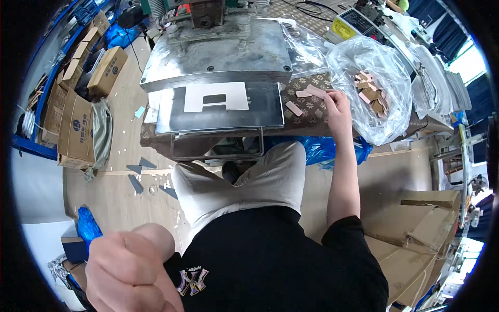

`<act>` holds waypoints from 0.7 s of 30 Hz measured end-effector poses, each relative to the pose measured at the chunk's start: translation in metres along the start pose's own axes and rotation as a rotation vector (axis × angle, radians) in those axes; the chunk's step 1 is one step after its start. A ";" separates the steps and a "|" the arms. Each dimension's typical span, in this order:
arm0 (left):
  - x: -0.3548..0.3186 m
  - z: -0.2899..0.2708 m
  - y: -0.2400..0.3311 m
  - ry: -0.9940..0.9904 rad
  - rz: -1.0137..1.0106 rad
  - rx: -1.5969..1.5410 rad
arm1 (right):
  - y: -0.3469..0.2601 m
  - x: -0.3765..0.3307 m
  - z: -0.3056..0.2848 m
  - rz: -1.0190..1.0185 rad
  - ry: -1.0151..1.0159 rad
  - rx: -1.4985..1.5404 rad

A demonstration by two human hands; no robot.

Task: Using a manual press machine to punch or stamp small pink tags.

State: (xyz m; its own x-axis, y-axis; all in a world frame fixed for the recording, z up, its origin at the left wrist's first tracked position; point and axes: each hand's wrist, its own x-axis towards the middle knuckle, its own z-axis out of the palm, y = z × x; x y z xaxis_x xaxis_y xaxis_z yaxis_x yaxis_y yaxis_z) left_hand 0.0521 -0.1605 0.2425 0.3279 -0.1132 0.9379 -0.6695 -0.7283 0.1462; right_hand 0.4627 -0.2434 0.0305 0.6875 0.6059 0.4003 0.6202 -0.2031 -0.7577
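My right hand (337,108) reaches onto the patterned table top and pinches a small pink rectangular piece (316,91) beside the metal press. Two more pink pieces (294,108) lie on the patterned cloth just left of that hand. A clear plastic bag (374,78) full of pink and tan pieces sits right of the hand. My left hand (130,270) is close to the camera at the lower left, curled into a fist with nothing visible in it. A white cut-out template (215,96) lies on the press's dark lower plate (218,112).
The heavy metal press head (218,52) overhangs the plate. Cardboard boxes (73,119) stack along the left floor, more cardboard (416,229) at the right. A blue plastic bag (332,151) hangs under the table. A control box (353,23) stands at the back right.
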 end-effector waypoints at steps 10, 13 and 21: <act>-0.028 0.001 -0.002 0.212 0.126 0.045 | -0.005 -0.004 0.026 -0.146 0.215 -0.575; -0.063 -0.008 -0.009 0.211 -0.302 0.209 | -0.033 -0.029 0.032 -0.268 0.039 -0.398; -0.088 0.007 -0.045 0.032 -0.655 0.397 | -0.044 -0.037 0.040 -0.176 -0.084 -0.398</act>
State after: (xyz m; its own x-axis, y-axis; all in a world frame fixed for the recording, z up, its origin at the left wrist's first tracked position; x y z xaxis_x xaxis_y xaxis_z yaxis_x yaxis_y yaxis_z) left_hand 0.0580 -0.1223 0.1515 0.5518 0.4402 0.7083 -0.0532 -0.8290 0.5567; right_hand 0.3944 -0.2263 0.0286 0.5352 0.7151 0.4496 0.8337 -0.3616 -0.4173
